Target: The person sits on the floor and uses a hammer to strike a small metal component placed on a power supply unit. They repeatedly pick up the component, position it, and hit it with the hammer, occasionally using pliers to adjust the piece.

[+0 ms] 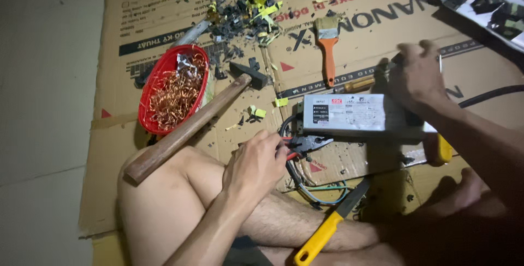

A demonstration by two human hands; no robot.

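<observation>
Left hand (pixel 255 163) was closed around red-handled pliers (pixel 305 145) at the black cables (pixel 288 129) of the grey metal power-supply box (pixel 355 115) on cardboard, steadied firmly by the gripping right hand (pixel 417 75) for clean cuts.

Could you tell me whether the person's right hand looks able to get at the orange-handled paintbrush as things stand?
Probably yes. The right hand rests on the far end of the grey metal box, and the paintbrush lies on open cardboard just beyond, with nothing lying on top of it.
</observation>
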